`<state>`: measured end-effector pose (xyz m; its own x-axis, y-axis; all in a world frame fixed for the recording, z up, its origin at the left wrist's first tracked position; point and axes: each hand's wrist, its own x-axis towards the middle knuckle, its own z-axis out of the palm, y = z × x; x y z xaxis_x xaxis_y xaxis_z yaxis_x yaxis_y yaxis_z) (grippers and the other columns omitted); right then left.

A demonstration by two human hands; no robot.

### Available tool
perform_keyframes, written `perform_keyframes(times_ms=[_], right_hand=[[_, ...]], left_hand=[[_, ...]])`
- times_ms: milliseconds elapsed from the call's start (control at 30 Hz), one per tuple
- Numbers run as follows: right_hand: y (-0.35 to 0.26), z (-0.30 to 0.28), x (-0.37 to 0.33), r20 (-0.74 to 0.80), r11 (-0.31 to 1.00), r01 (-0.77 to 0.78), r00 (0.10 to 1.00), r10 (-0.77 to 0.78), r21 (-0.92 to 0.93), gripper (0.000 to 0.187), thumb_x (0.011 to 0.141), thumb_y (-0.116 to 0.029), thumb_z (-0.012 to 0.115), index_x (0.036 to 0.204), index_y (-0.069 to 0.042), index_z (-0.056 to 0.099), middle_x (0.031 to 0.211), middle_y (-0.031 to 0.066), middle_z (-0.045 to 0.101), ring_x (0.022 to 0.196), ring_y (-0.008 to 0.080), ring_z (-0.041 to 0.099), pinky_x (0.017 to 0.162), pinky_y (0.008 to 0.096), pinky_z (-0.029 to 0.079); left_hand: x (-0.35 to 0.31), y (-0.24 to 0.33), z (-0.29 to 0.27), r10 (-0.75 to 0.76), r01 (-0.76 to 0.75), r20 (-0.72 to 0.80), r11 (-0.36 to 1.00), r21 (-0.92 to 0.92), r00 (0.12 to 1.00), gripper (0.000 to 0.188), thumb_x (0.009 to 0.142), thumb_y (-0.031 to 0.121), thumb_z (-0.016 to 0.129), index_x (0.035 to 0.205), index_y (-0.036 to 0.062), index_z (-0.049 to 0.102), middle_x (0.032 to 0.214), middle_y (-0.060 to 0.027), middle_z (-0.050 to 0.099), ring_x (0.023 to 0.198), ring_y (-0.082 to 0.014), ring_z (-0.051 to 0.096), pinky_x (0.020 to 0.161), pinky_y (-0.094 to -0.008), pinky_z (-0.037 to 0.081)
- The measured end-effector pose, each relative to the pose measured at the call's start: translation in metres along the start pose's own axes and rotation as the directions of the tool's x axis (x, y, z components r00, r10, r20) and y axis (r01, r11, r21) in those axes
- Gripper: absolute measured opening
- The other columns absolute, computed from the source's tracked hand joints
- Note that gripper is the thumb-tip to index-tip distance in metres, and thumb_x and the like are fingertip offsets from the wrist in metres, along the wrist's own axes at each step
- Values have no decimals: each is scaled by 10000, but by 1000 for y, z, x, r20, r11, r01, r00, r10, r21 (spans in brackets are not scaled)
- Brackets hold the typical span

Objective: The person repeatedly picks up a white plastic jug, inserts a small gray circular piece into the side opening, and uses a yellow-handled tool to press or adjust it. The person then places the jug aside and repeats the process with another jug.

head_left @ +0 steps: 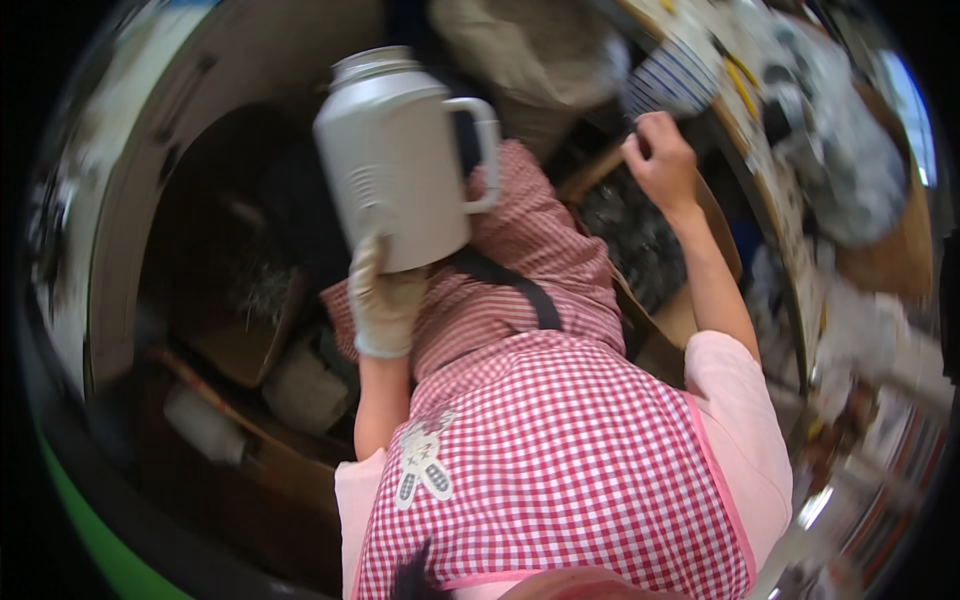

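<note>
A large grey jug (398, 155) with a lid and a side handle is being held up in the air, above the person's red-and-white checked apron (540, 450) and in front of a dark opening on the left. The left hand (385, 295), wearing a pale work glove, is gripping the jug from below at its bottom edge, fingers curled up against its wall. The jug's handle is pointing to the right, towards a heap of pale cloth (540, 50) lying behind it.

The bare right hand (660, 160) is reaching out on the right, its fingers closing into a loose fist around something small; what it is pinching cannot be told. Just above that hand a striped cloth (672, 78) is lying, and below it a brown cardboard box (700, 300) is standing open with dark stuff inside. A cluttered table (790, 180) is running along the right. Low on the left, more boxes (250, 340) and a pale roll (205, 425) are crowding the floor.
</note>
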<state>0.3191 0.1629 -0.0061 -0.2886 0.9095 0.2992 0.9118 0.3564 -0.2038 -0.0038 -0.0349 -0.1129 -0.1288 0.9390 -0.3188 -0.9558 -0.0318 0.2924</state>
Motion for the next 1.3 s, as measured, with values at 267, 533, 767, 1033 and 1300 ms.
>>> perform_keyframes(times_ms=[267, 533, 767, 1033, 1300], right_hand=[[177, 99, -158, 403, 978, -196, 892, 207, -71, 211, 813, -172, 764, 884, -42, 615, 994, 136, 601, 846, 390, 647, 734, 480, 528], [204, 91, -179, 340, 820, -541, 819, 463, 187, 230, 858, -154, 787, 1039, -31, 716, 883, 115, 747, 829, 259, 719, 753, 378, 563], [185, 136, -166, 354, 869, -487, 831, 430, 89, 267, 837, -195, 813, 1053, -57, 737, 934, 108, 709, 861, 301, 698, 765, 406, 547], [193, 114, -164, 401, 902, -427, 839, 368, 65, 219, 810, -207, 838, 937, -64, 731, 896, 106, 699, 846, 297, 690, 765, 394, 539], [175, 98, -123, 312, 539, -629, 763, 566, 560, 231, 900, -160, 814, 1049, 8, 761, 894, 67, 770, 671, 114, 671, 614, 248, 518]], left_hand=[[17, 27, -2, -91, 94, 29, 989, -113, 995, 320, 947, 174, 726, 1235, 59, 649, 1245, -32, 690, 1130, -163, 635, 991, -354, 509], [8, 21, 3, 50, -41, -78, 992, 116, 996, 286, 929, 133, 751, 1194, 53, 678, 1226, -39, 706, 1152, -178, 642, 1027, -377, 517], [14, 24, -17, 337, -215, -208, 865, 454, 918, 370, 963, 244, 615, 1304, 102, 609, 1279, -23, 641, 1171, -157, 586, 1018, -295, 441], [4, 23, 12, 31, -30, -51, 999, 14, 998, 420, 972, 266, 697, 1347, 96, 618, 1343, -56, 655, 1242, -212, 600, 1066, -434, 483], [-19, 10, 41, 199, -170, -45, 919, 356, 979, 365, 1076, 335, 539, 1392, 156, 571, 1369, -2, 611, 1273, -157, 578, 1095, -390, 471]])
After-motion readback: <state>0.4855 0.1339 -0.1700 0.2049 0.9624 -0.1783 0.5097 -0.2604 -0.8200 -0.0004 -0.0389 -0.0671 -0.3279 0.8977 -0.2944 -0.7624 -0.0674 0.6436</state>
